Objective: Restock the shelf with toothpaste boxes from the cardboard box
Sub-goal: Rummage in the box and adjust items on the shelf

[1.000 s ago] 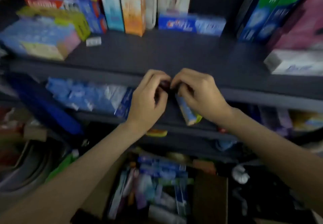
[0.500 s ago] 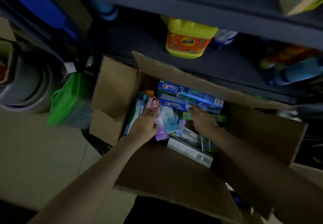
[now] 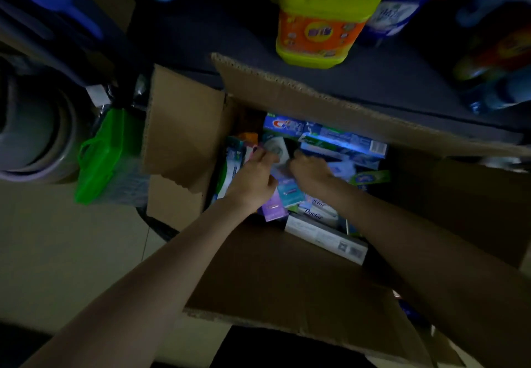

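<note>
Open cardboard box (image 3: 267, 278), jumbled blue, white, purple toothpaste boxes (image 3: 327, 145), both hands' fingers (image 3: 265, 156) among them, grip unclear

I saw both hands down in the open cardboard box (image 3: 275, 275): left hand (image 3: 253, 178) and right hand (image 3: 309, 166) gripped one pale toothpaste box (image 3: 279, 149) among the others.

The 1 head-worn view looks steeply down from above and close over the open cardboard box (image 3: 270, 275) on the floor, facing forward toward the dark lower shelf (image 3: 402, 86) at the frame's top, with both forearms reaching in from the bottom edge.
</note>
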The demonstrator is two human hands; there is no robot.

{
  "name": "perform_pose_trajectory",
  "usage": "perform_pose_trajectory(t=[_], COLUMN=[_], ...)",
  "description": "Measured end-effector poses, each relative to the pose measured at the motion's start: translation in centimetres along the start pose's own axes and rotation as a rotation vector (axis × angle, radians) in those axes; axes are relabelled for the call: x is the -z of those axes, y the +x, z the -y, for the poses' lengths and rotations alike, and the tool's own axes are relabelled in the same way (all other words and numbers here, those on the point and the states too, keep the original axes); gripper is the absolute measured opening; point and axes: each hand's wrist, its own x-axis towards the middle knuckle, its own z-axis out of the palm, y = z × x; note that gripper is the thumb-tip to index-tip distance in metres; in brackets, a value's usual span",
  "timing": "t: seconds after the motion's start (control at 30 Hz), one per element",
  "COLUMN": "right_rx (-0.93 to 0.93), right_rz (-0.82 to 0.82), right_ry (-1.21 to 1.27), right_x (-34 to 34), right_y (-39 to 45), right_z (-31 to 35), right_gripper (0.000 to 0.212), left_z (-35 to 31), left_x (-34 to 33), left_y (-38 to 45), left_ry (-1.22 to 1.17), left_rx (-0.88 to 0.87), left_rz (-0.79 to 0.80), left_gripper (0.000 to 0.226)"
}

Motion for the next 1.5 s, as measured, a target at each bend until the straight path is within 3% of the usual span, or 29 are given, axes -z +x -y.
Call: perform_pose_trajectory(t=[0.1, 0.23, 0.4, 0.53, 0.6, 0.67, 0.83, 0.9, 1.03, 1.1, 1.23, 1.4, 1.5], right_rx=[0.173, 0.242, 0.197, 0.130, 0.077, 0.004, -0.149, -0.117, -0.022, -0.034, -0.127, -0.215, -0.275], right_rz=[0.108, 0.139, 0.080, -0.054, -0.045, -0.085, -0.362, -0.514, -0.793, -0.844, -0.937, -0.935, -0.881], right_ry=[0.313, 0.496, 0.649, 0.632, 0.510, 0.309, 0.151, 0.298, 0.937, 0.975, 0.826, 0.465, 0.325], right_x=[4.0, 14.1, 26.5, 33.6, 35.6, 37.6, 44.0, 45.7, 47.4, 48.2, 49.4, 50.2, 50.3], right_y=[-4.0, -11.9, -21.2, -28.3, -31.3, -33.8, -40.0, -41.0, -40.8, -40.1, -37.6, -34.4, -32.8], right_z=[-0.7, -1.0, -1.2, -1.8, -2.4, -3.4, -5.3, -6.6, -9.9, -11.4, -14.7, -18.2, -19.0], right_gripper=[0.004, 0.006, 0.018, 0.043, 0.037, 0.045, 0.031, 0.032, 0.039, 0.035, 0.038, 0.047, 0.045], left_z=[-2.1, -7.2, -15.0, -19.5, -21.5, -23.3, -27.0, -28.2, -29.7, -30.5, -32.5, -35.1, -35.5], left_x=[4.4, 13.6, 26.5, 34.2, 37.6, 40.9, 46.8, 47.7, 48.1, 48.0, 47.7, 47.2, 46.5], left_y=[-0.9, -2.4, -5.2, -8.2, -9.6, -10.6, -11.8, -11.3, -8.8, -7.2, -3.1, 1.2, 3.0], left_ry=[0.093, -0.073, -0.004, -0.105, -0.137, -0.179, -0.289, -0.383, -0.648, -0.600, -0.239, -0.008, 0.110], left_rx=[-0.069, -0.070, -0.250, -0.311, -0.356, -0.391, -0.434, -0.448, -0.473, -0.458, -0.452, -0.396, -0.357], left_rz=[0.130, 0.373, 0.425, 0.322, 0.254, 0.166, -0.032, -0.129, -0.312, -0.420, -0.505, -0.585, -0.550], left_gripper=[0.048, 0.038, 0.033, 0.024, 0.023, 0.022, 0.025, 0.026, 0.032, 0.034, 0.035, 0.043, 0.042])
